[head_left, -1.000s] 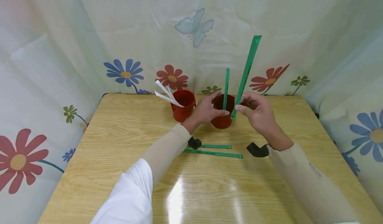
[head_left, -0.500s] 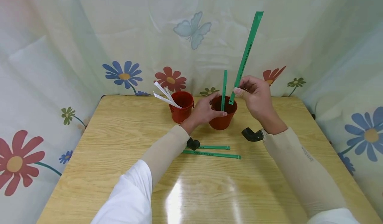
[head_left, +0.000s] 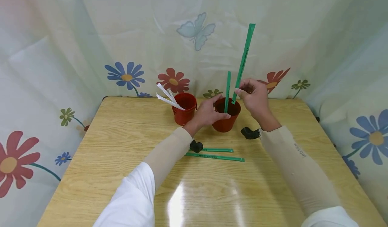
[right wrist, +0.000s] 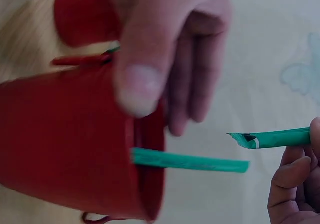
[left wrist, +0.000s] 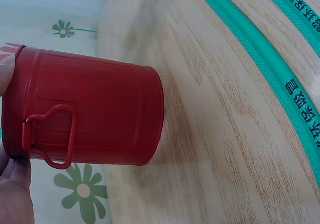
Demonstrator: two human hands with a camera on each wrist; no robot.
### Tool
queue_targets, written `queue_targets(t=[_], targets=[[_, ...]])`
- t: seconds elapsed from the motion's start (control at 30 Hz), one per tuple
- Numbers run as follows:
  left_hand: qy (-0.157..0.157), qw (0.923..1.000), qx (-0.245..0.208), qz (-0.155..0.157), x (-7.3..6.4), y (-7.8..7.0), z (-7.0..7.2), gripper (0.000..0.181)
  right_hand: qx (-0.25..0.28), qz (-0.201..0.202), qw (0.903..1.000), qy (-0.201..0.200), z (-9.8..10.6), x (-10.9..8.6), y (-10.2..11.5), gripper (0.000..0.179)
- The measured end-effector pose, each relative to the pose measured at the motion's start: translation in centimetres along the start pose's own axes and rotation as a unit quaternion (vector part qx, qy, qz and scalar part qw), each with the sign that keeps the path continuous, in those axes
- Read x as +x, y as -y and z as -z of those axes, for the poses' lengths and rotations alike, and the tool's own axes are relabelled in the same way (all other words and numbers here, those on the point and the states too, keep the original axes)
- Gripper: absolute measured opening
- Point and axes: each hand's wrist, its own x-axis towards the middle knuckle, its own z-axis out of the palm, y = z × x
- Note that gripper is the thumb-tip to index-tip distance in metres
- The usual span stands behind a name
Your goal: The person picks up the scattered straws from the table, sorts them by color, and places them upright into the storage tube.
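Observation:
My left hand (head_left: 207,111) grips the rim of the right-hand red bucket (head_left: 223,125), thumb on the near side and fingers on the far side. Inside that bucket one green wrapped straw (head_left: 228,89) stands nearly upright. Another green wrapped straw (head_left: 244,60) is pinched near its lower end by my right hand (head_left: 256,97), tilted slightly right at the top. Seen from the right wrist, the held straw's lower end (right wrist: 245,140) hovers above the bucket's mouth, apart from the rim. Two more green straws (head_left: 215,157) lie on the table below my left wrist, their left ends hidden.
A second red bucket (head_left: 184,117) stands to the left, with several white wrapped straws (head_left: 166,97) leaning out of it. The wooden table (head_left: 121,173) ends at a flowered curtain (head_left: 145,35) just behind the buckets. Black camera mounts (head_left: 250,133) stick out from both wrists.
My right hand rose with its straw, bringing the lower end from in front of the bucket to over its mouth, then shifted slightly left. The left hand stayed on the bucket.

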Motion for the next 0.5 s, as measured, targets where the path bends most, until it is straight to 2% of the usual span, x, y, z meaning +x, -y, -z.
queue_targets(t=[0.23, 0.4, 0.5], targets=[[0.002, 1.0, -0.003, -0.002, 0.1, 0.1, 0.0, 0.089, -0.015, -0.013, 0.9998, 0.005, -0.5, -0.3, -2.1, 0.02], [0.0, 0.9999, -0.006, -0.013, 0.2, 0.2, 0.1, 0.089, -0.059, -0.023, 0.9979, 0.011, -0.9, -0.7, -3.7, 0.021], [0.001, 1.0, -0.002, -0.009, 0.1, 0.3, 0.1, 0.089, -0.077, -0.025, 0.9966, 0.015, -1.1, -1.1, -4.3, 0.019]])
